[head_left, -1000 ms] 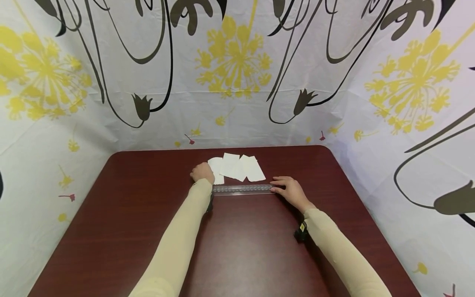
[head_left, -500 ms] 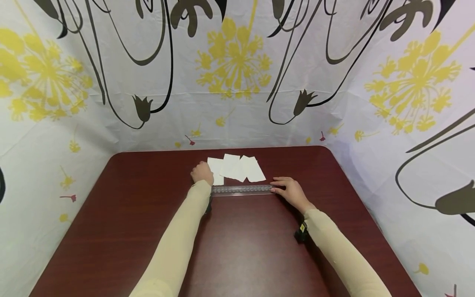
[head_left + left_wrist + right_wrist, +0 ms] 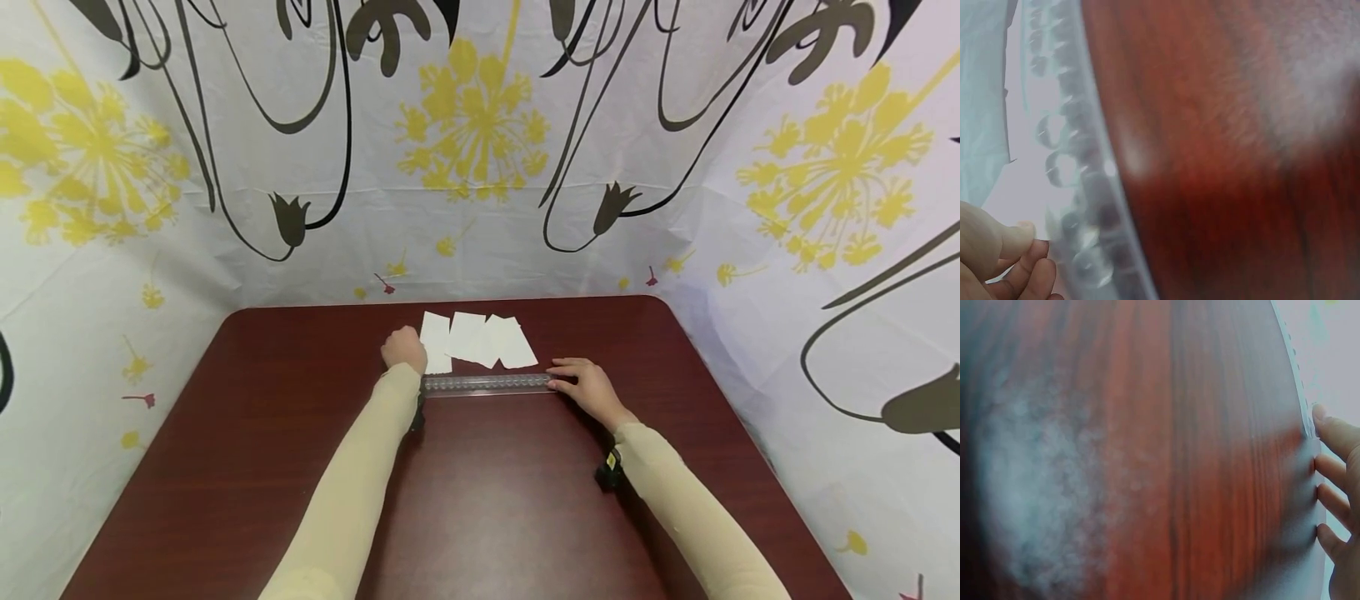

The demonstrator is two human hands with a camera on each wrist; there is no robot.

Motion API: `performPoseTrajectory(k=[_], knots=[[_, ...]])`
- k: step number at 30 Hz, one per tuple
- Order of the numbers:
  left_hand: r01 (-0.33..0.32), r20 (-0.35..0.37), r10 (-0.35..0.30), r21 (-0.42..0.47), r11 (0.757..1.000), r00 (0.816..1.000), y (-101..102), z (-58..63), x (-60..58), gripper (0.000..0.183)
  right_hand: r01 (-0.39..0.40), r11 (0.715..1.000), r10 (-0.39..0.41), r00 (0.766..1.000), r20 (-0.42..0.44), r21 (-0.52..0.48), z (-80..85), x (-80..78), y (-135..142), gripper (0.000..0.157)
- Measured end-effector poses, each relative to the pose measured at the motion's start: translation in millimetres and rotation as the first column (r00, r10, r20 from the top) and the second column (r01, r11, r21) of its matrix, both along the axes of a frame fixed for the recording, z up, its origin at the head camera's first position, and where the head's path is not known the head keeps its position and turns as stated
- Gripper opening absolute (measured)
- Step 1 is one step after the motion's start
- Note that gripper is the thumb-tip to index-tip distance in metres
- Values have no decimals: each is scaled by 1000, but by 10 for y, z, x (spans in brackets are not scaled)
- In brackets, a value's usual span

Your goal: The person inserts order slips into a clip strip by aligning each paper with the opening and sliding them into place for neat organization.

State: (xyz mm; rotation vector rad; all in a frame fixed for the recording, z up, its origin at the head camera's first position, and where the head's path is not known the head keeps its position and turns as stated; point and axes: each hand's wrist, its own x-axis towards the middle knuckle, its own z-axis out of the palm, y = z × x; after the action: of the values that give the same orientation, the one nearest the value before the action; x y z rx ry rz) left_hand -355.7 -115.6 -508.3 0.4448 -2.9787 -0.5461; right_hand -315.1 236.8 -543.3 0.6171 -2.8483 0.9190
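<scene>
A clear plastic strip (image 3: 487, 383) with a row of round bumps lies across the table, in front of several white cards (image 3: 510, 342) that overlap side by side. My left hand (image 3: 405, 348) is at the leftmost white card (image 3: 436, 342). In the left wrist view, the thumb and fingers of my left hand (image 3: 1007, 256) pinch that card's corner beside the strip (image 3: 1079, 156). At the strip's other end, my right hand (image 3: 592, 387) holds it between thumb and index finger. The right wrist view has the strip's end at the thumb (image 3: 1329, 428), with the other fingers spread below.
The dark red-brown table (image 3: 487, 500) has rounded far corners. A white cloth (image 3: 480, 250) with yellow and dark plant prints hangs around its back and sides. A black wrist camera (image 3: 609, 471) sits below the right wrist.
My left hand has shifted slightly to the left, and the leftmost card has turned a little, now separated from its neighbour at the top. The right hand has stayed at the strip's end.
</scene>
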Motion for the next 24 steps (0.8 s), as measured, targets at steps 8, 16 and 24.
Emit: performPoseTrajectory(k=[8, 16, 24], knots=[[14, -58, -6, 144, 989, 998, -174, 194, -15, 28, -17, 1000, 18, 999, 36, -10, 14, 2, 12, 37], [8, -38, 1, 233, 972, 999, -219, 331, 38, 21, -8, 1000, 9, 999, 33, -16, -6, -7, 23, 36], [24, -64, -5, 299, 954, 998, -300, 413, 140, 34, -13, 1000, 13, 999, 42, -13, 14, 5, 11, 37]])
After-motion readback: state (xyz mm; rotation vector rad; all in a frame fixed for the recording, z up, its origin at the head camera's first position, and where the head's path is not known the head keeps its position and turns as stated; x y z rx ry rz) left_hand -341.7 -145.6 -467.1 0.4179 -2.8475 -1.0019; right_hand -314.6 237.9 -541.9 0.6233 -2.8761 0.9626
